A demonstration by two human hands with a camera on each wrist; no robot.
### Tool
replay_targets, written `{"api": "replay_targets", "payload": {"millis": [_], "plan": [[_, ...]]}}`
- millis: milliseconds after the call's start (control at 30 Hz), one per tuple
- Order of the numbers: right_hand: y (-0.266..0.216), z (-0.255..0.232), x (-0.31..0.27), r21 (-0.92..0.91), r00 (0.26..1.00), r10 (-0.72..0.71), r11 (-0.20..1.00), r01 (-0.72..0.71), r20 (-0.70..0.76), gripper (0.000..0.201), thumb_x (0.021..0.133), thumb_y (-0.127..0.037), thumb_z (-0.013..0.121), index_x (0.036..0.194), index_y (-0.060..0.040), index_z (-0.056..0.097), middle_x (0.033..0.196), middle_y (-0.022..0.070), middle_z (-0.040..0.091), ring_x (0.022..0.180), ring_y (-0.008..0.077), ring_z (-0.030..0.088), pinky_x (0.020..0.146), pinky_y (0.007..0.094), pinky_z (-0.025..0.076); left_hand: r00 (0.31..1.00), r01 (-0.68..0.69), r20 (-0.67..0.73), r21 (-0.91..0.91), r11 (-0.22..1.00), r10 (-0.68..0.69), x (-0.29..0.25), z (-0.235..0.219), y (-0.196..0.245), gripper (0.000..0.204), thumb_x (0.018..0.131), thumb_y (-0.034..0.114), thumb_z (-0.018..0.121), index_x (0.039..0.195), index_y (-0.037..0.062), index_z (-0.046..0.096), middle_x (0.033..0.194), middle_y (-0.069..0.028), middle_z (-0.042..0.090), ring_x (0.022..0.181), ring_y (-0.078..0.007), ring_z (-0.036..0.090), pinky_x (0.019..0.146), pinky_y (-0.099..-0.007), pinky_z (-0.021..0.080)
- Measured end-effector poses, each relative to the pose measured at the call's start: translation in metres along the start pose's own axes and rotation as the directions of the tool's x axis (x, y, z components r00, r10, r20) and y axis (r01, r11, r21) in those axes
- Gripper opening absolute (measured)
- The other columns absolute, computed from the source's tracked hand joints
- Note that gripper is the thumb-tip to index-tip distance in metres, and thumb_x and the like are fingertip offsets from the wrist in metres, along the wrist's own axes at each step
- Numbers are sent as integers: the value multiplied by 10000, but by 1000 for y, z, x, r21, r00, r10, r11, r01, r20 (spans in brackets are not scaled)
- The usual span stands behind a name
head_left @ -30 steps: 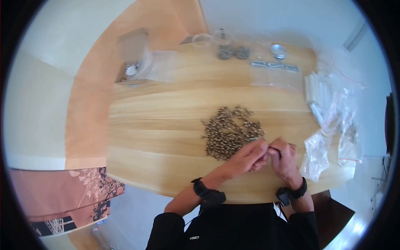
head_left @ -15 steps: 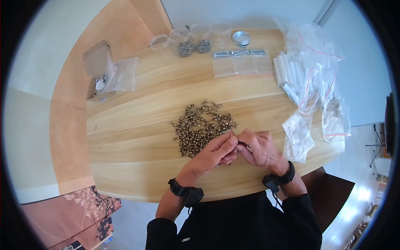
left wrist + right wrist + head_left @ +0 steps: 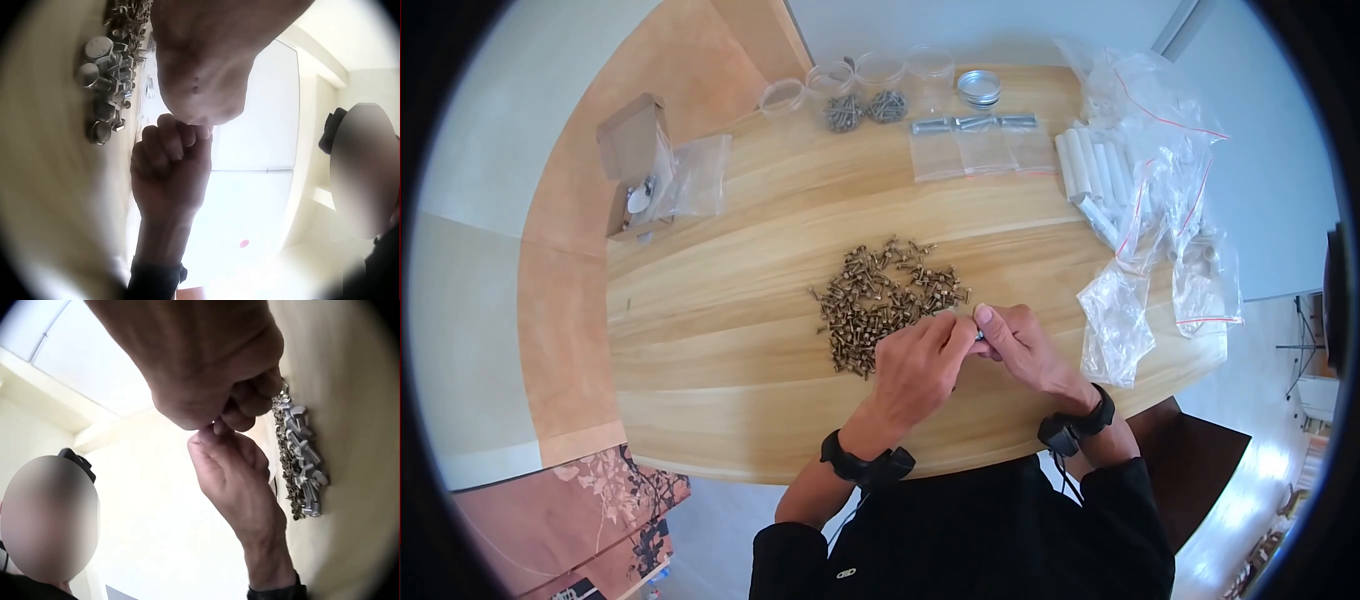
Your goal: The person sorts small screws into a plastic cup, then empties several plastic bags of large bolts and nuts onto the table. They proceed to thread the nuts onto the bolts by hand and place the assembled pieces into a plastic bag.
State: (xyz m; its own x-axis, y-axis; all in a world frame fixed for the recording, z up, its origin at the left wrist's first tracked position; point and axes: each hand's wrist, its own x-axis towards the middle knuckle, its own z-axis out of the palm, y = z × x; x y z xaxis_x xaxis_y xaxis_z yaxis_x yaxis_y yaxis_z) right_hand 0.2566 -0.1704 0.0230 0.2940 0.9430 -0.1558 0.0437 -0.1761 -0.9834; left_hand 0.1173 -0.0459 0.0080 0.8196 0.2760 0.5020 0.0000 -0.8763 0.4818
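Both hands meet fingertip to fingertip just right of a pile of small brassy bolts (image 3: 870, 305) on the wooden table. The left hand (image 3: 915, 362), back upward and fingers curled, pinches a small shiny metal piece (image 3: 980, 336) at its end. From the other side the right hand (image 3: 1028, 352) grips the same piece, thumb on top. Most of the piece is hidden by fingers. In the left wrist view the right hand (image 3: 170, 159) has curled fingers touching the left; several silver bolts (image 3: 103, 75) lie beside them. The right wrist view shows the left hand (image 3: 234, 481) below the right.
Clear jars (image 3: 840, 112), some holding screws, and metal lids (image 3: 979, 89) stand at the back. Near them lie small bags of bolts (image 3: 975, 150). White tubes (image 3: 1090, 165) and plastic bags (image 3: 1115, 320) are at the right, an open cardboard box (image 3: 636, 160) at back left.
The head view shifted, then steadied. My left hand has turned so its back faces up, and the right has rolled its thumb on top. The hands stay together; a shiny piece now shows between them.
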Motion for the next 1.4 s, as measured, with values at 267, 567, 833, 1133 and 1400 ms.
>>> {"api": "replay_targets", "payload": {"millis": [267, 567, 833, 1133, 1400], "plan": [[-3, -5, 0, -215, 990, -140, 968, 130, -28, 370, 1102, -260, 445, 925, 30, 591, 695, 164, 581, 600, 275, 493, 615, 383, 446, 1000, -10, 15, 138, 990, 7, 2, -7, 4, 117, 861, 117, 665, 947, 112, 585, 764, -19, 533, 661, -172, 611, 526, -322, 484], [-8, 0, 1, -252, 983, -175, 955, 156, -54, 347, 1083, -217, 445, 860, 30, 543, 693, 189, 556, 613, 368, 535, 617, 423, 457, 999, -40, 8, 80, 996, 39, 2, -5, -1, 152, 856, 140, 718, 977, 94, 638, 728, -12, 517, 612, -185, 593, 492, -336, 456], [-1, -4, 0, -221, 986, -160, 964, 147, -43, 383, 1099, -255, 447, 862, 29, 548, 679, 178, 550, 610, 327, 544, 613, 421, 452, 999, 36, -36, -78, 996, -39, 3, -2, 0, 191, 862, 140, 752, 1016, 102, 645, 805, -49, 645, 629, -236, 642, 521, -343, 498], [5, -5, 3, -189, 993, -106, 977, 97, -43, 424, 1108, -332, 468, 857, 7, 514, 664, 144, 479, 588, 266, 413, 581, 398, 395, 999, 31, 20, -242, 970, -27, 5, -10, -4, 199, 858, 127, 744, 1011, 76, 626, 845, -48, 642, 659, -205, 660, 506, -336, 494], [-3, -5, 2, -319, 957, -274, 919, 232, -93, 313, 1071, -242, 491, 887, 10, 519, 712, 199, 532, 631, 388, 526, 608, 442, 432, 998, -26, -60, -143, 989, 17, 4, -6, -2, 276, 797, 49, 815, 1032, 55, 671, 733, -66, 621, 579, -244, 623, 487, -342, 463]]}}
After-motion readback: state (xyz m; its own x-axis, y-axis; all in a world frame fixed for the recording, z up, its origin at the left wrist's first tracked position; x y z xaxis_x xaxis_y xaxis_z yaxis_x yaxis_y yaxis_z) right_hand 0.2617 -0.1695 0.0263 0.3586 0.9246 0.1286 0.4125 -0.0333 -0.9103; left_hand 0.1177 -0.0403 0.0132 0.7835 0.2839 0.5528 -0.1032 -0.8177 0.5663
